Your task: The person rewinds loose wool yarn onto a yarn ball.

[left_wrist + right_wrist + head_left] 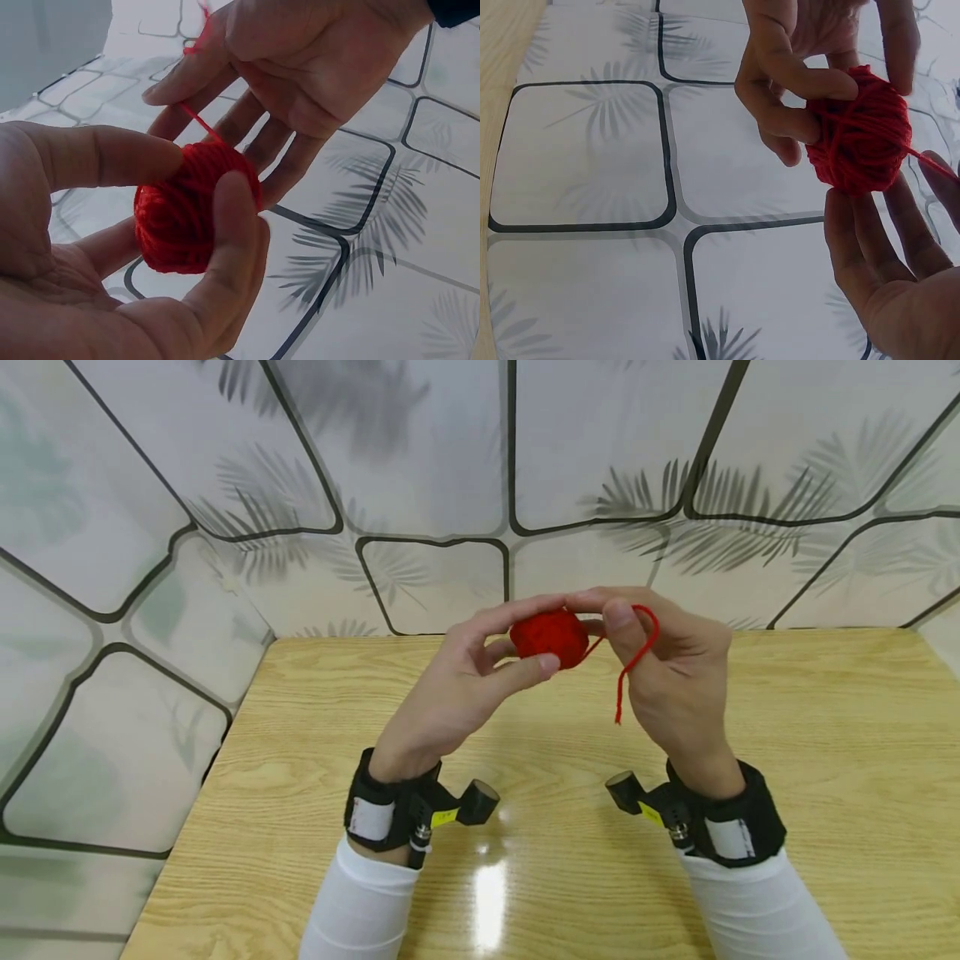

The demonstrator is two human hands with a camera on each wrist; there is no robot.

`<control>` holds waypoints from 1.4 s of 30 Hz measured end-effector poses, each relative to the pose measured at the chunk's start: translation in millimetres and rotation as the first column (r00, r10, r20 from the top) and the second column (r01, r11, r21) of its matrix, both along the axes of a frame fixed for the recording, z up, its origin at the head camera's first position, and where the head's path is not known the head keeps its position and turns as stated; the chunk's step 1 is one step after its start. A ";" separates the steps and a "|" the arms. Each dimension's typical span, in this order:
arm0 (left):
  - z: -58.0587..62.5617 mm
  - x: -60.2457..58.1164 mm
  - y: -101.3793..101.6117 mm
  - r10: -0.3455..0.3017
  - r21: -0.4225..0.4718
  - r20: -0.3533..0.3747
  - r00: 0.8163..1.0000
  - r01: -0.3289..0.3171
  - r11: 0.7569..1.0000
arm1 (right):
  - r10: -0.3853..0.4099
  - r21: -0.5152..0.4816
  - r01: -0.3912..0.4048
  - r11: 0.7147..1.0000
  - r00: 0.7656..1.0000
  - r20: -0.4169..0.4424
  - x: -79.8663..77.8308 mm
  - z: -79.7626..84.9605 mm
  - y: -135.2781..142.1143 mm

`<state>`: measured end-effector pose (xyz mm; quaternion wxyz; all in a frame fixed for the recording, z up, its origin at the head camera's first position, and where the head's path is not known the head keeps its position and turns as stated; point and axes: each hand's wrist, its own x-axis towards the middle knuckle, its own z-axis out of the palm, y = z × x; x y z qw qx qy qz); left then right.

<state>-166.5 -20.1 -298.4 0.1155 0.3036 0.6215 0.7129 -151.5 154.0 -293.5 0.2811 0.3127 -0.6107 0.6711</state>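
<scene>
A small ball of red yarn (550,638) is held up above the wooden table, gripped between the thumb and fingers of my left hand (468,668). Its wound strands show closely in the left wrist view, where the yarn ball (180,210) sits between thumb and curled fingers. My right hand (671,668) pinches the loose yarn end (649,643) between thumb and index finger. From that pinch the tail curls over and hangs down, while a short strand runs back to the ball. In the right wrist view, fingertips of my right hand (900,292) reach the underside of the yarn ball (862,131).
Below the hands lies a light wooden table (315,735) with a glossy reflection. A pale wall covering (435,460) with dark outlines and leaf prints rises behind and to the left of it. Each wrist wears a black strap (390,806) with a small camera.
</scene>
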 end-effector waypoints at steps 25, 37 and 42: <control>-4.2 -2.3 4.6 0.093 -0.036 0.017 0.996 -0.092 0.995 | -0.034 0.040 0.031 0.999 0.995 0.096 -0.6 -2.2 6.0; -4.6 -1.8 5.9 0.175 -0.102 0.061 0.983 -0.169 0.980 | -0.010 0.073 0.005 0.997 0.998 0.069 0.9 -0.5 8.2; -5.8 -2.8 5.7 0.123 -0.141 -0.030 0.992 -0.126 0.982 | -0.038 0.089 0.033 0.996 0.998 0.055 1.0 0.9 8.7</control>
